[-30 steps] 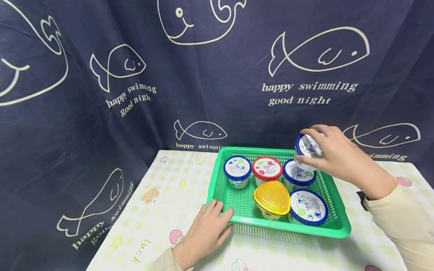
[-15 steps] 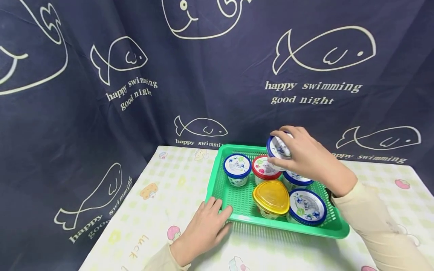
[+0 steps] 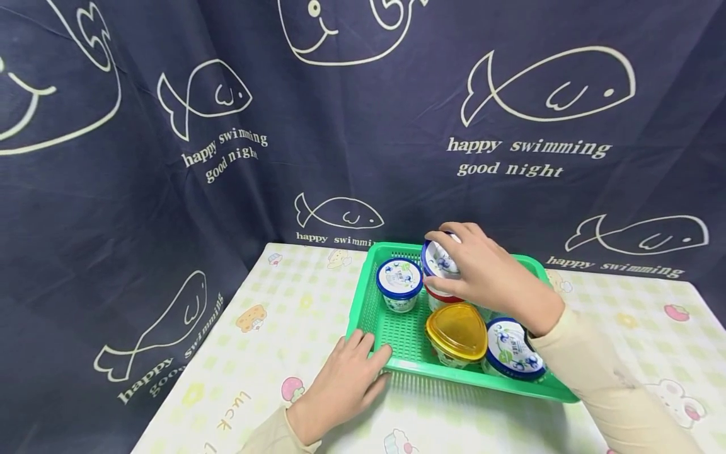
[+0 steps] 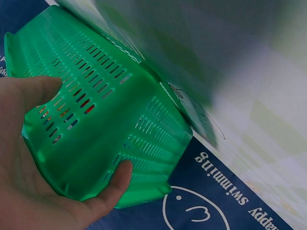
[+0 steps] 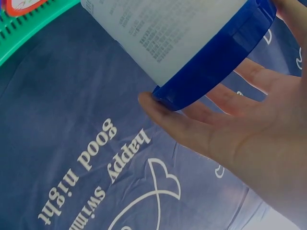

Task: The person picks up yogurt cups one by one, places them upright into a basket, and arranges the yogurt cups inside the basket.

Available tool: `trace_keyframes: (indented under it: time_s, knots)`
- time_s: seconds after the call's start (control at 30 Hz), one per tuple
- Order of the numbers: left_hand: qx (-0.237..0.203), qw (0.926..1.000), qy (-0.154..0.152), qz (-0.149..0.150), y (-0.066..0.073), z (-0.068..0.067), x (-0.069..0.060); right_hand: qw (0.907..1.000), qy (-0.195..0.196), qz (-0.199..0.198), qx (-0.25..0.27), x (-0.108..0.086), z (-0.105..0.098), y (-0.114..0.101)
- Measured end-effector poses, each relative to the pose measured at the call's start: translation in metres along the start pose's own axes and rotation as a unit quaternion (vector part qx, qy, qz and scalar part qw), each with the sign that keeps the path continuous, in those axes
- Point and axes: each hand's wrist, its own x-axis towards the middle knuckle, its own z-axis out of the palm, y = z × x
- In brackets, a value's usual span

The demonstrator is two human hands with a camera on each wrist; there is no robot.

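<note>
My right hand [image 3: 493,274] grips a white tub with a blue lid [image 3: 438,260], fingers spread round the lid's edge. The right wrist view shows the same tub [image 5: 182,43] tilted, its lid against the fingertips [image 5: 153,103]. It hangs above a red-lidded tub [image 3: 445,296] in the green basket [image 3: 431,371]; whether they touch I cannot tell. My left hand [image 3: 343,381] holds the basket's near left corner, fingers over the rim. In the left wrist view, thumb and fingers bracket the basket's slotted wall [image 4: 124,115].
Inside the basket stand a blue-lidded tub [image 3: 399,277] at left, a yellow-lidded cup [image 3: 457,331] in front and another blue-lidded tub [image 3: 513,350] at right. My right arm covers most of a further tub. Behind the checked tablecloth [image 3: 272,315] hangs a dark blue curtain [image 3: 363,139].
My right hand has carried the blue-lidded tub leftward, from the basket's back right to above the red-lidded tub, and slightly lower lately. My left hand keeps its place on the basket.
</note>
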Motion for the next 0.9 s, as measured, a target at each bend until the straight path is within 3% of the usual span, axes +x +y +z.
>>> trace_keyframes:
  time_s: [0.9]
  knots:
    - [0.011, 0.9999, 0.004, 0.005, -0.001, 0.001, -0.001, 0.9954, -0.04, -0.083, 0.026, 0.012, 0.036, -0.044]
